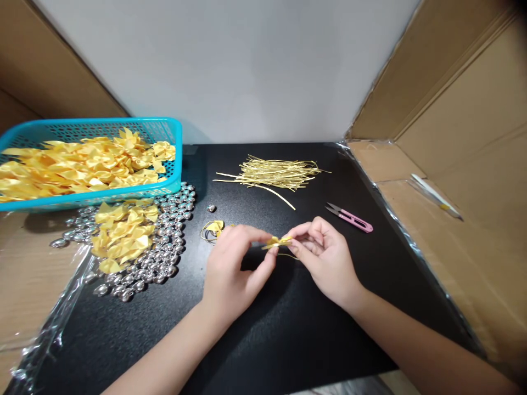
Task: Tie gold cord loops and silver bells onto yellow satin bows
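Left hand (pixel 230 269), right hand (pixel 325 255): fingers of both pinched on small yellow satin bow (pixel 279 241) over matte black tabletop (pixel 288 329).

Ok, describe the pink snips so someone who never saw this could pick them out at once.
On the black tabletop, look right of the gold wire ties, just beyond the right hand pinching a yellow bow. The snips lie flat there, untouched: the only pink thing, with dark pointed blades.
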`<state>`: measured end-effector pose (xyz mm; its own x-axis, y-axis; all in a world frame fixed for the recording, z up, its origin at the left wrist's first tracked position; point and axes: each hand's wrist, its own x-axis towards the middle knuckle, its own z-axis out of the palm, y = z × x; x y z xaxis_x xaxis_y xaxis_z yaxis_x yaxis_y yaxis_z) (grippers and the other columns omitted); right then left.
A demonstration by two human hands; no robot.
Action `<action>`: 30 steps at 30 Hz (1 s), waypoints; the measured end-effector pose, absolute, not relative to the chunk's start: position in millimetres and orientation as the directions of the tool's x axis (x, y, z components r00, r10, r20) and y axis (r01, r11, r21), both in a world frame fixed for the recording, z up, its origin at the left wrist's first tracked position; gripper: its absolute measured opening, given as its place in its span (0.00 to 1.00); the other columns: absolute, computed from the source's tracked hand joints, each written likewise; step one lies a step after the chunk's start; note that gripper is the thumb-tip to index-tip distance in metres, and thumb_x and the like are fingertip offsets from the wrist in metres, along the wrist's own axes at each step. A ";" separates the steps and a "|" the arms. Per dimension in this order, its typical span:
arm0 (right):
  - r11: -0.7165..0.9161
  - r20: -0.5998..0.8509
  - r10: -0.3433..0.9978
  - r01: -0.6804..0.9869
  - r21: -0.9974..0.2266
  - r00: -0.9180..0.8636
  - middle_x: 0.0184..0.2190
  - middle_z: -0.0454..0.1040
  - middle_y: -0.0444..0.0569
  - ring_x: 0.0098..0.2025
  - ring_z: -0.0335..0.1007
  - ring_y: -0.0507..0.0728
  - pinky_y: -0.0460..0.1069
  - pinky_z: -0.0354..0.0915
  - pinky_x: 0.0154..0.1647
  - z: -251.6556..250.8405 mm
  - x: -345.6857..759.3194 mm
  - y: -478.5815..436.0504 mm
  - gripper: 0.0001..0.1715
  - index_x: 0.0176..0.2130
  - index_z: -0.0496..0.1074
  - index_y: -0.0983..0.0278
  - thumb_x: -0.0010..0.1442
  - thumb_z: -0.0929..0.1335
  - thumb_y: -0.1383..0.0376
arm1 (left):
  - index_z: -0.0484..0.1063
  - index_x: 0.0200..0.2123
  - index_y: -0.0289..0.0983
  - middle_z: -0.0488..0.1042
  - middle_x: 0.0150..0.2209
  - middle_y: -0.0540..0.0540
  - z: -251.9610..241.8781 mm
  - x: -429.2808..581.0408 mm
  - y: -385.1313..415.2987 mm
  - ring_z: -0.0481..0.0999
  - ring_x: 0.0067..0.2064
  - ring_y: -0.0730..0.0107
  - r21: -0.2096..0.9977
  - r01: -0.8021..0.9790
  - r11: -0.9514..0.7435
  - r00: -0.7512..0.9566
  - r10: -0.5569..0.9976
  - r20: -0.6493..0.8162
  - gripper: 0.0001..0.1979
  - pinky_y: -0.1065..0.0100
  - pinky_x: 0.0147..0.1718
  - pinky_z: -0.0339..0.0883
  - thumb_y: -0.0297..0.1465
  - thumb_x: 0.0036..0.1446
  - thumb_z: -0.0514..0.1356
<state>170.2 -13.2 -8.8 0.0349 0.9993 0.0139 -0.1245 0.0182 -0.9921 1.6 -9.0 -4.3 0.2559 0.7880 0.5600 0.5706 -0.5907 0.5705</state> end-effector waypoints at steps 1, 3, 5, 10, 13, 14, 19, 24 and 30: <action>0.008 0.003 0.999 -0.149 -0.989 0.032 0.31 0.78 0.44 0.35 0.77 0.54 0.49 0.74 0.39 -8.7 170.3 -13.0 0.25 0.25 0.52 0.60 0.53 0.73 0.67 | 0.70 0.39 0.38 0.77 0.35 0.47 -5.3 2.4 -9.0 0.75 0.35 0.68 0.615 0.566 -0.549 0.220 0.820 0.529 0.11 0.67 0.35 0.68 0.24 0.53 0.65; -0.012 -0.017 1.000 -0.193 -0.981 0.026 0.31 0.79 0.44 0.35 0.78 0.53 0.48 0.75 0.39 -8.8 170.6 -12.8 0.25 0.25 0.53 0.60 0.52 0.74 0.66 | 0.70 0.43 0.37 0.77 0.38 0.45 -7.5 4.4 -9.2 0.76 0.36 0.67 0.727 0.510 -0.460 0.184 0.884 0.430 0.15 0.66 0.34 0.70 0.26 0.52 0.66; -0.029 -0.033 0.999 -0.222 -0.975 0.017 0.30 0.79 0.44 0.34 0.78 0.53 0.47 0.75 0.37 -8.9 170.8 -12.8 0.26 0.25 0.53 0.60 0.51 0.75 0.65 | 0.70 0.45 0.38 0.78 0.39 0.46 -9.7 6.3 -9.7 0.78 0.36 0.67 0.825 0.425 -0.372 0.192 0.928 0.320 0.14 0.67 0.35 0.72 0.27 0.54 0.65; -0.046 -0.056 0.998 -0.221 -0.974 0.038 0.29 0.79 0.45 0.33 0.78 0.54 0.50 0.76 0.38 -7.9 170.4 -13.5 0.29 0.24 0.53 0.60 0.49 0.77 0.60 | 0.71 0.39 0.38 0.78 0.35 0.48 -11.4 6.2 -10.0 0.78 0.35 0.68 0.839 0.392 -0.379 0.156 0.925 0.345 0.09 0.68 0.34 0.71 0.26 0.54 0.65; -0.061 -0.073 0.996 -0.205 -0.977 0.055 0.28 0.79 0.45 0.32 0.78 0.55 0.51 0.76 0.38 -7.5 169.7 -13.6 0.30 0.23 0.53 0.60 0.47 0.78 0.58 | 0.72 0.34 0.38 0.78 0.36 0.47 -9.3 5.0 -9.2 0.78 0.38 0.67 0.754 0.445 -0.483 0.157 0.871 0.465 0.07 0.68 0.35 0.71 0.23 0.53 0.65; -0.063 -0.076 0.996 -0.205 -0.977 0.054 0.28 0.79 0.45 0.32 0.78 0.55 0.51 0.76 0.38 -7.6 169.5 -13.6 0.31 0.23 0.52 0.60 0.47 0.78 0.57 | 0.73 0.33 0.38 0.77 0.36 0.47 -8.4 4.8 -9.0 0.78 0.38 0.67 0.727 0.462 -0.509 0.169 0.855 0.491 0.06 0.67 0.36 0.71 0.23 0.53 0.65; -0.059 -0.069 0.997 -0.232 -0.971 0.035 0.29 0.79 0.45 0.32 0.78 0.54 0.49 0.76 0.37 -8.9 169.7 -14.0 0.29 0.24 0.53 0.60 0.48 0.77 0.60 | 0.76 0.31 0.37 0.79 0.35 0.46 -5.1 4.0 -7.7 0.79 0.37 0.67 0.690 0.496 -0.527 0.180 0.840 0.513 0.04 0.65 0.39 0.72 0.24 0.54 0.65; -0.053 -0.063 0.997 -0.200 -0.978 0.043 0.28 0.77 0.44 0.31 0.75 0.53 0.49 0.75 0.35 -7.6 170.4 -13.7 0.28 0.24 0.53 0.60 0.48 0.77 0.61 | 0.77 0.29 0.38 0.81 0.37 0.44 -3.4 1.7 -4.3 0.81 0.38 0.66 0.828 0.369 -0.421 0.189 0.907 0.377 0.03 0.67 0.36 0.75 0.24 0.54 0.64; -0.072 -0.075 0.997 -0.168 -0.983 0.012 0.27 0.76 0.43 0.29 0.73 0.52 0.48 0.74 0.34 -6.2 172.0 -11.6 0.27 0.24 0.51 0.60 0.48 0.75 0.66 | 0.77 0.29 0.36 0.83 0.34 0.42 -2.2 2.8 -2.4 0.83 0.35 0.64 0.973 0.140 -0.182 0.241 0.960 0.145 0.02 0.68 0.33 0.78 0.26 0.54 0.64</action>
